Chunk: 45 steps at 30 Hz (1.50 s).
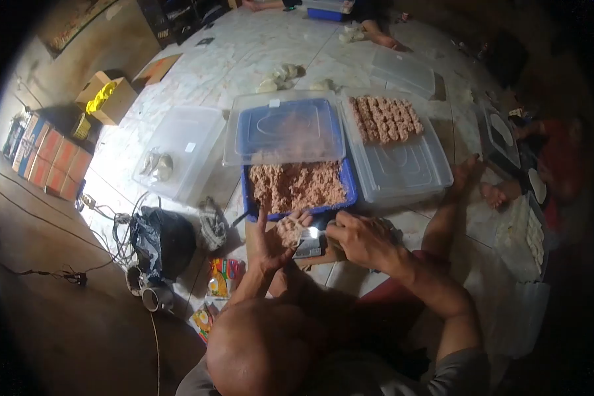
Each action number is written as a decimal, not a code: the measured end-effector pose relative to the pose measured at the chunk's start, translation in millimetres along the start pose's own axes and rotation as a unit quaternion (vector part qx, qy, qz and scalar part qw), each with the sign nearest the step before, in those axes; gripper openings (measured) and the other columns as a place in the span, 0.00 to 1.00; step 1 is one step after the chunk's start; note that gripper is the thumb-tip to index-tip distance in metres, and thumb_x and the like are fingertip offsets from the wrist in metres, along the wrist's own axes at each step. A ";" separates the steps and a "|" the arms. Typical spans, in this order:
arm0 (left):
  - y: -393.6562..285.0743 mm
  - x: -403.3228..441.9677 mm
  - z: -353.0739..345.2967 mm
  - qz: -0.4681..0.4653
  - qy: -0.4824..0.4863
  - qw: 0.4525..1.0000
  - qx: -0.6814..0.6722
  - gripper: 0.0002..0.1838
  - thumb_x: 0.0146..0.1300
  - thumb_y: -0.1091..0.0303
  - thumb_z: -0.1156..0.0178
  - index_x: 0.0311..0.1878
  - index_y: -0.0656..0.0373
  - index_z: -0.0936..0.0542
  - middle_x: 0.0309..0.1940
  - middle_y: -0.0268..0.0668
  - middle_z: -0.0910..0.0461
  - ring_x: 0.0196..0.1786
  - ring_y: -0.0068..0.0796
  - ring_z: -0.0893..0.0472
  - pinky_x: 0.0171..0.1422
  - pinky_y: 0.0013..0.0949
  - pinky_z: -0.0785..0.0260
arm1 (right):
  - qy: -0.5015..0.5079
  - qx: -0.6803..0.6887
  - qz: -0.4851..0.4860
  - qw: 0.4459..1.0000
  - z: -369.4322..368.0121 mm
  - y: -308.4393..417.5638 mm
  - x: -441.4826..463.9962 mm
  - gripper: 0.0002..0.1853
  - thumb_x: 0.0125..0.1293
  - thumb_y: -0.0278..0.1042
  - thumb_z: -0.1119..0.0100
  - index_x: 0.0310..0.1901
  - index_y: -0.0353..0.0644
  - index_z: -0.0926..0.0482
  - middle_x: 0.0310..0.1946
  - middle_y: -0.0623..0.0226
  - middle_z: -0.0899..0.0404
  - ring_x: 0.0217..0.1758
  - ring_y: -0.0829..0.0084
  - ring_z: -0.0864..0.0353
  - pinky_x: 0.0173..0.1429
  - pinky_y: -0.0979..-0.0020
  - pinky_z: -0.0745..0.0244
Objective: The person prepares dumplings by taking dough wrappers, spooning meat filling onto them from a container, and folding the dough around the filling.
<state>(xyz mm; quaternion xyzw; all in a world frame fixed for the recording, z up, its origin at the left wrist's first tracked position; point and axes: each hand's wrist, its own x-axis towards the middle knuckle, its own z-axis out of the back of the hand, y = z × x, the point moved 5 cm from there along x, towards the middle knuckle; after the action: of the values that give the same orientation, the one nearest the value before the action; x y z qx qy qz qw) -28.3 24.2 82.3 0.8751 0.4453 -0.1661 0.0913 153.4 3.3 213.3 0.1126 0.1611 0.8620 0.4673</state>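
My left hand [269, 245] is palm up with its fingers raised, holding a lump of pale pink minced meat mixture [288, 233]. Whether a wrapper lies under the lump I cannot tell. In my right hand [365, 239] is a shiny metal utensil, likely a spoon [314, 232], its bright end against the lump. Just beyond my hands stands a blue tub [354, 195] of minced meat mixture [297, 185]. A clear lid [244, 150] covers its far half. Below the lump sits a small dark device like a scale [308, 251], partly hidden by my hands.
Rows of shaped meat pieces [384, 119] lie on a clear box lid [402, 173] at right. Another clear container [185, 148] stands left, near a black plastic bag [162, 237], colourful packets [223, 277] and a mug [154, 299]. Another person's foot [494, 195] is at right, beside trays.
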 end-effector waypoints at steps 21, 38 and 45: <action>8.3 -25.7 59.4 0.076 -0.041 0.991 0.103 0.46 0.70 0.28 0.53 0.67 0.67 0.32 0.63 0.53 0.25 0.67 0.52 0.25 0.76 0.52 0.37 | 0.048 0.094 -0.033 0.994 -59.7 -70.1 136.8 0.10 0.61 0.29 0.44 0.41 0.36 0.17 0.40 0.51 0.16 0.46 0.52 0.15 0.50 0.56 0.22; 15.4 -2.7 -33.1 -0.060 0.010 0.989 0.132 0.46 0.67 0.26 0.50 0.63 0.66 0.25 0.60 0.46 0.20 0.65 0.43 0.23 0.75 0.47 0.35 | -0.068 0.085 -0.069 0.992 4.7 -5.7 -1.2 0.02 0.65 0.22 0.47 0.38 0.40 0.27 0.37 0.50 0.24 0.41 0.45 0.22 0.44 0.52 0.23; 0.7 35.6 11.5 -0.105 0.051 0.984 0.136 0.42 0.68 0.29 0.49 0.66 0.61 0.28 0.59 0.48 0.21 0.57 0.47 0.21 0.65 0.50 0.30 | -0.090 -0.021 -0.099 0.991 -74.9 0.3 -50.8 0.15 0.66 0.33 0.45 0.47 0.32 0.17 0.42 0.56 0.20 0.54 0.60 0.24 0.58 0.56 0.30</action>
<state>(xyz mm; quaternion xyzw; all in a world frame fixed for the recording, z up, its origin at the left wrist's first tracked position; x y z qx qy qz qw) -10.6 46.9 58.4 0.8352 0.5116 -0.1892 -0.0695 154.7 -52.6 142.2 0.1637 0.1109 0.8009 0.5652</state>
